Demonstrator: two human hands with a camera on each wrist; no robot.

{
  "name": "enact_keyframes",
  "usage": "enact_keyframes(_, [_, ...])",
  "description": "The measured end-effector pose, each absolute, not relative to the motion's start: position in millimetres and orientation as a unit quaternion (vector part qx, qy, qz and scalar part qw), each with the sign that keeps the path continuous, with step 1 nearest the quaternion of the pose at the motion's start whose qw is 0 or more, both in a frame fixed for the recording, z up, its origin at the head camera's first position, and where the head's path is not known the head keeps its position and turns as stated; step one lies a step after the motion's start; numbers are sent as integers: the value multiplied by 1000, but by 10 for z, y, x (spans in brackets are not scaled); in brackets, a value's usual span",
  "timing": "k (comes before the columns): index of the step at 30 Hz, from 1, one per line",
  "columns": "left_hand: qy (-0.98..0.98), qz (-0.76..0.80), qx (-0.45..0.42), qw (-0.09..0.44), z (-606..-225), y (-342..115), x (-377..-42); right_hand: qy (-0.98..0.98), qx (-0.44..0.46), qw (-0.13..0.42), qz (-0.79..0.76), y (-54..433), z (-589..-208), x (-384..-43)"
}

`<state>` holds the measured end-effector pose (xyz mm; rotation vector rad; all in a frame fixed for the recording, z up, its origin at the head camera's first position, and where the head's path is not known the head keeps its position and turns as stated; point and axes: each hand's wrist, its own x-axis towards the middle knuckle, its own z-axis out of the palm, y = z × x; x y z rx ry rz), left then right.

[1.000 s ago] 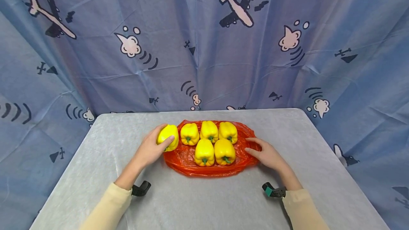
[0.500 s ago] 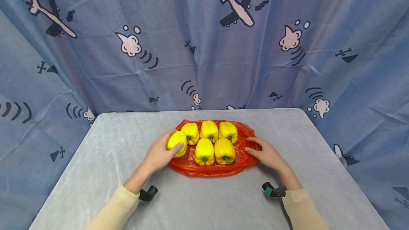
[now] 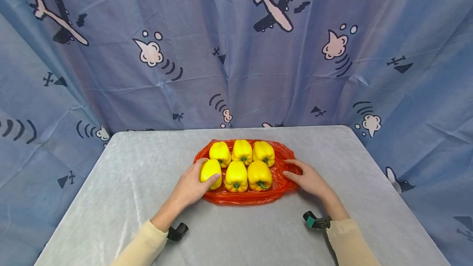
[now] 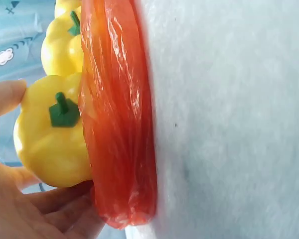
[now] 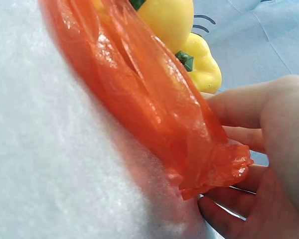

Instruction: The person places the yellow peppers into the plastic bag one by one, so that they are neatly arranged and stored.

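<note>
My left hand (image 3: 190, 186) grips a yellow bell pepper (image 3: 210, 173) at the front left of a red plastic bag (image 3: 242, 198). Thumb and fingers lie on opposite sides of the pepper, and its green stem (image 4: 63, 102) faces the left wrist view. This pepper sits in line with two others in the front row, close beside the middle pepper (image 3: 236, 176). Three more peppers (image 3: 242, 152) make up the back row. At the bag's right end, my right hand (image 3: 310, 179) holds the rolled edge (image 5: 224, 164), its fingers curled about it. The bag partly hides the fingertips.
The bag lies spread on a table with a pale grey cloth (image 3: 236, 233). Behind the table hangs a blue curtain (image 3: 184, 52) printed with airplanes. Each wrist wears a black strap mount, the right mount (image 3: 315, 221) with a green patch.
My left hand has carried the yellow bell pepper right and toward me, from the bag's left edge into the front row. My right hand has stayed at the bag's right end.
</note>
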<state>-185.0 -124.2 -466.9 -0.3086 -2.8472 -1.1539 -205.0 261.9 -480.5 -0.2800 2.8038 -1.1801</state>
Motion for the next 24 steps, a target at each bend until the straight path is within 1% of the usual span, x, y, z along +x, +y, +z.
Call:
enact_keyframes(15, [-928,-353,-115,34,-4715,-1192,-1835,916,-93,43,-388,2615,-4769,-2041])
enact_keyframes(19, [-929,-341,-131,51,-4670,-1240,-1839,917,-95,36,-386,2623,-4741,-2033])
enact_keyframes(24, [-936,-312,-141,84,-4623,-1346,-1856,929,-103,12,-355,2631,-4668,-2003])
